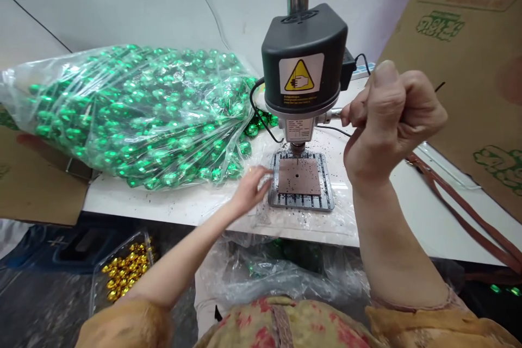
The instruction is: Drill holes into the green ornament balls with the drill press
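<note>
White tabletop (134, 204): holed pad (299, 186), just right of nearer left hand (250, 187), grip part-open, seemingly empty; right hand (391, 119) closed round drill lever (336, 113).

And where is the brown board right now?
Near the middle of the head view, the board lies on the slotted base of the drill press, right of the left hand.

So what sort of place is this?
Probably a small workshop: a drill press on a table, a big bag of green balls, and a tray of gold balls.
</note>
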The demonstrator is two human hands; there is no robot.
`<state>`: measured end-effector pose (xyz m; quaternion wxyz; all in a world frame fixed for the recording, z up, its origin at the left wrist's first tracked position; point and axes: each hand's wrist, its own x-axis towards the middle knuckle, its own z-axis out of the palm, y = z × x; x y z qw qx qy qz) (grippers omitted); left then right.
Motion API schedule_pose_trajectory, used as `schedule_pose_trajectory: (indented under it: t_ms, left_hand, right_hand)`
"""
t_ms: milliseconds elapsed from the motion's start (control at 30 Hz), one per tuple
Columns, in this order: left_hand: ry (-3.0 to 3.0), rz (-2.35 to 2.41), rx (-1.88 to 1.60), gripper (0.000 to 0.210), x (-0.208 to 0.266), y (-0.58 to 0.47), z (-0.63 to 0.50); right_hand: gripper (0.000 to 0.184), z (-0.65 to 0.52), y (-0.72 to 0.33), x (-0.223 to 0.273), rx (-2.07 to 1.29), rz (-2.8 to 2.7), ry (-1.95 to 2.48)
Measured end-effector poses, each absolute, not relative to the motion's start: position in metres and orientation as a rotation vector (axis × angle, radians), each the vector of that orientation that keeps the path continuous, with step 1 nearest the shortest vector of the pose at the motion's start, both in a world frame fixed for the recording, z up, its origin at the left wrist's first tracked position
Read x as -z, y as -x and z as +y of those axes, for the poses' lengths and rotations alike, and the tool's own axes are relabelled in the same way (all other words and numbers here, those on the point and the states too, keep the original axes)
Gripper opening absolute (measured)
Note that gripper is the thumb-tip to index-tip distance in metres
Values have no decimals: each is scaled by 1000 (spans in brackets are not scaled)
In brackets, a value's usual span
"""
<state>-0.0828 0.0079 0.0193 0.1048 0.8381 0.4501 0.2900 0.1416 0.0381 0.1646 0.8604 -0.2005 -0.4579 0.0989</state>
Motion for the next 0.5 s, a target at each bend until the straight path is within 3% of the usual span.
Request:
schedule_pose_trajectory:
  t_ms: [233, 400, 500]
  left_hand:
    - [-2060, 2187, -562, 31, -40, 82, 174]
    - [-2010, 2191, -570, 28, -33, 88, 199]
    - [-1946, 2006, -890, 26, -33, 95, 190]
  right_hand:
    - [48, 35, -141, -164, -156, -992, 458]
    - [51, 35, -141, -162, -154, -1011, 468]
    - [49, 34, -141, -161, -155, -1030, 458]
